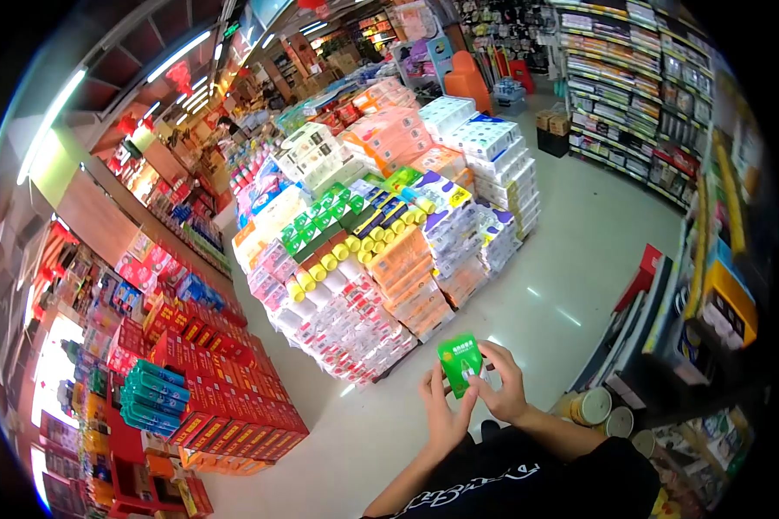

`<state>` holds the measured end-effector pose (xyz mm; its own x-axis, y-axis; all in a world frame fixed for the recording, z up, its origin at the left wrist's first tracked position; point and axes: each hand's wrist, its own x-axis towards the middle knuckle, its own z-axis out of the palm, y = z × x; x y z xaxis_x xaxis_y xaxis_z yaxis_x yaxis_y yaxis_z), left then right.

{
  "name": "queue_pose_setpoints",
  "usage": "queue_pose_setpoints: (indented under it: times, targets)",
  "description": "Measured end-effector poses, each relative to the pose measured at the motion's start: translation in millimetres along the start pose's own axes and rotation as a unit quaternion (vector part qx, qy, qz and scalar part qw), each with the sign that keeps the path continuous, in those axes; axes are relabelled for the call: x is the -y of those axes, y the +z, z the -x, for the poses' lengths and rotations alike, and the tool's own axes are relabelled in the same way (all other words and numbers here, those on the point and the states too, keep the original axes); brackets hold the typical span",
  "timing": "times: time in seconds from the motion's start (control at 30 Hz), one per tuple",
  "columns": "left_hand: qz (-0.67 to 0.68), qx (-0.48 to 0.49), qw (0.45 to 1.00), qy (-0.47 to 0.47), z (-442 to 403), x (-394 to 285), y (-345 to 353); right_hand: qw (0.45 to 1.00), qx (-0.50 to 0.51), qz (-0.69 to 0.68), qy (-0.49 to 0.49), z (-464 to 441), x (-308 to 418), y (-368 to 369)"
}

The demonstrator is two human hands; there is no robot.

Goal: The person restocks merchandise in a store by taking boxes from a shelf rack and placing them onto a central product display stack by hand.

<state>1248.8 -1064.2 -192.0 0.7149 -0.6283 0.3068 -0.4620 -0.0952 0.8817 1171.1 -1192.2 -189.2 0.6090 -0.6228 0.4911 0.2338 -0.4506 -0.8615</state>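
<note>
A small green box (461, 362) with white print and a bottle-like picture on its front is held up before my body. My left hand (447, 410) grips its lower left side, the thumb pressed near the bottom edge. On the right side, my right hand (504, 386) closes around the box with fingers behind it and the thumb near its lower corner. Beyond the hands stands a big display of packaged tissue, where similar green boxes (325, 213) lie in a tray on top. Yellow-capped cylinders (333, 261) line the edge next to them.
Stacked red cartons (234, 398) with teal packs (154, 398) on top stand at the left. Shelves of small goods (614, 86) run along the right. Round tins (592, 405) sit close by my right arm. Glossy floor (571, 259) separates the display from the shelves.
</note>
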Motion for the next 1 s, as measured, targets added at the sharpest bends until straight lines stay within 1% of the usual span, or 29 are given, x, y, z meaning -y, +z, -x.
queue_pose_setpoints:
  times: [0.17, 0.27, 0.37, 0.4, 0.43, 0.53, 0.57, 0.63, 0.67, 0.7, 0.73, 0.77, 0.8, 0.87, 0.9, 1.0]
  targets:
    - [0.01, -0.02, 0.998, -0.056, -101, 33, 4, 0.996, 0.045, -0.054, 0.063, -96, -51, 25]
    - [0.021, -0.037, 0.998, -0.052, -167, 62, 14, 0.993, 0.046, -0.062, 0.091, -149, -100, 44]
    - [0.028, -0.045, 0.998, -0.022, -238, 92, 23, 0.992, 0.042, -0.056, 0.106, -206, -145, 61]
    - [0.029, -0.047, 0.998, -0.017, -257, 101, 25, 0.989, 0.045, -0.073, 0.123, -224, -157, 65]
    - [0.016, -0.044, 0.998, -0.038, -279, 110, 29, 0.985, 0.047, -0.089, 0.138, -245, -171, 70]
    - [0.104, -0.063, 0.992, -0.026, -349, 143, 41, 0.976, 0.039, -0.119, 0.179, -311, -204, 84]
    - [0.126, -0.056, 0.99, -0.041, -368, 153, 43, 0.972, 0.041, -0.12, 0.196, -328, -224, 89]
    - [0.09, -0.058, 0.994, -0.021, -409, 167, 45, 0.962, 0.039, -0.141, 0.23, -364, -241, 99]
    - [0.073, -0.06, 0.995, -0.012, -427, 174, 48, 0.96, 0.048, -0.148, 0.232, -385, -249, 104]
    - [0.064, -0.083, 0.994, -0.017, -442, 182, 53, 0.958, 0.056, -0.157, 0.234, -405, -255, 110]
    - [0.021, -0.084, 0.996, -0.031, -457, 174, 50, 0.955, 0.064, -0.167, 0.238, -421, -262, 115]
    - [-0.024, -0.085, 0.995, -0.047, -473, 167, 47, 0.969, 0.068, -0.129, 0.201, -434, -284, 122]
    - [-0.069, -0.087, 0.992, -0.062, -491, 163, 45, 0.969, 0.082, -0.12, 0.202, -447, -305, 129]
    - [-0.103, -0.091, 0.988, -0.065, -522, 184, 51, 0.967, 0.112, -0.104, 0.202, -476, -340, 140]
    - [-0.119, -0.094, 0.986, -0.067, -538, 196, 55, 0.954, 0.132, -0.132, 0.234, -501, -328, 142]
    - [-0.134, -0.135, 0.974, -0.124, -578, 227, 70, 0.91, 0.172, -0.209, 0.314, -552, -347, 158]
